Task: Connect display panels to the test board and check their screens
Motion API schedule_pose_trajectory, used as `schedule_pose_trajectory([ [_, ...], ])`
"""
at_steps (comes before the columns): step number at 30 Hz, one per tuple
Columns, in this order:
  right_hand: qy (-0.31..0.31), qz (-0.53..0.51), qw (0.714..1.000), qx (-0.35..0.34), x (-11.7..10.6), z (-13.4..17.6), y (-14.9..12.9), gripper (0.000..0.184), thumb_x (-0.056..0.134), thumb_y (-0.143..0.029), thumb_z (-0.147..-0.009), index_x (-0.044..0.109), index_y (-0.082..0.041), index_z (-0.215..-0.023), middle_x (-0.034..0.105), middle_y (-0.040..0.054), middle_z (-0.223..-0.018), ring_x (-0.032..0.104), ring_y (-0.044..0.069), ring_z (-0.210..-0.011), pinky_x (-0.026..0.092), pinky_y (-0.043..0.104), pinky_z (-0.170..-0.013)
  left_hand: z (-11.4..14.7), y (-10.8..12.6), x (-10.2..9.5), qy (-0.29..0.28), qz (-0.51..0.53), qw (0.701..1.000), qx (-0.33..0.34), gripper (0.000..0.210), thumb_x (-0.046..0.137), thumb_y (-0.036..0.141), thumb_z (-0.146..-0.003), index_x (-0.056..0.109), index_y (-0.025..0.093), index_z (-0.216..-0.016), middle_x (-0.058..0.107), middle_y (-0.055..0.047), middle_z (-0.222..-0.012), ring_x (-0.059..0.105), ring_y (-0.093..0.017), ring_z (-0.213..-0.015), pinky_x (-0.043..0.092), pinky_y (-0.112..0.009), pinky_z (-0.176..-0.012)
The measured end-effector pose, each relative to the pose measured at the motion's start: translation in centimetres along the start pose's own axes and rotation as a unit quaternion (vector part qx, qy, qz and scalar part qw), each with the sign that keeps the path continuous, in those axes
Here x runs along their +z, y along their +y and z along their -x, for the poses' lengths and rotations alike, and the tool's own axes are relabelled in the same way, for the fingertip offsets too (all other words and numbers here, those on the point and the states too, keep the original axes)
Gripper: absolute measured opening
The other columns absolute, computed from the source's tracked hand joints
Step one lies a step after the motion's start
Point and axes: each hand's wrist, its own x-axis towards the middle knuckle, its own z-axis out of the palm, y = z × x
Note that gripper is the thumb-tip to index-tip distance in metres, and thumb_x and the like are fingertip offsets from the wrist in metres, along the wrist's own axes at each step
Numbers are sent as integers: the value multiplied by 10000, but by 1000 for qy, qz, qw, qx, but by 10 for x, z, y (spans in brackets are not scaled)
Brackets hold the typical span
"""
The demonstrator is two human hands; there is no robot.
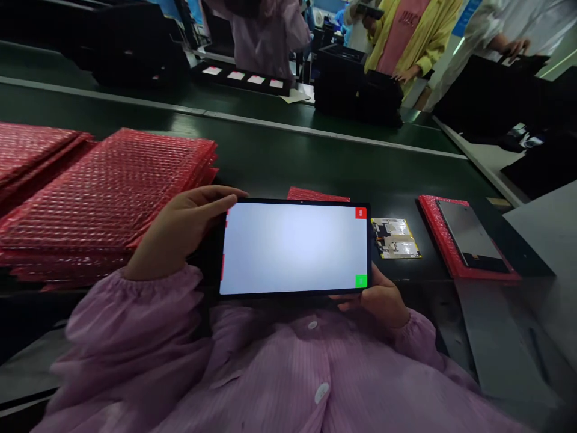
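A tablet (295,249) is held level in front of my chest, its lit screen mostly white. A red square and a green square show at the screen's right corners, with red marks along its left edge. My left hand (180,222) grips the tablet's upper left corner, thumb along the edge and fingers partly hidden behind. At the lower right corner my right hand (376,297) holds it from beneath, with some fingers out of sight. Just right of the tablet lies a circuit board (397,238) on the dark green bench (270,159).
Stacks of red bubble-wrap bags (135,186) stand at the left. A bubble bag (318,194) lies partly behind the tablet. To the right, a grey display panel (471,231) rests on a red bubble sleeve (439,240). Black trays (356,84) and several people are across the bench.
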Motion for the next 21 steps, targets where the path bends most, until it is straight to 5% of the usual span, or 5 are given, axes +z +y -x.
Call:
schedule_pose_trajectory([
  [5,83,19,996,27,-1,-7,8,745,605,-165,-680,374,-274,-1379,681,70,-1154,706,271,-948,600,486,-808,21,-12,31,159,-362,858,327,375,533,439,-926,717,114,-889,637,-85,-1259,465,-243,-1321,286,-399,-1178],
  [7,95,22,995,1,-4,-11,12,771,596,-185,-677,342,-290,-1398,669,68,-1181,714,257,-901,611,468,-765,47,-24,41,-14,-320,881,347,239,554,340,-927,721,183,-857,676,-38,-1216,562,-183,-1245,381,-320,-1133],
  [11,79,17,997,-21,-9,-14,15,802,566,-188,-703,276,-288,-1444,664,78,-1193,709,252,-926,612,447,-775,97,-34,41,-402,-57,909,93,174,603,376,-895,744,285,-849,747,1,-914,705,-152,-896,561,-225,-809],
  [16,53,-17,998,-40,-7,-12,11,813,522,-127,-766,195,-323,-1485,624,52,-1281,670,254,-1062,582,483,-877,110,-44,30,-216,94,948,-213,301,843,483,-634,693,222,-629,589,5,-546,507,-59,-444,373,-128,-430],
  [21,42,-15,998,-54,0,-7,6,845,504,-137,-788,118,-287,-1525,636,88,-1257,695,264,-990,601,471,-829,95,-69,35,-126,76,955,-257,488,847,541,-554,677,218,-878,508,47,-524,440,-75,-410,364,-158,-369],
])
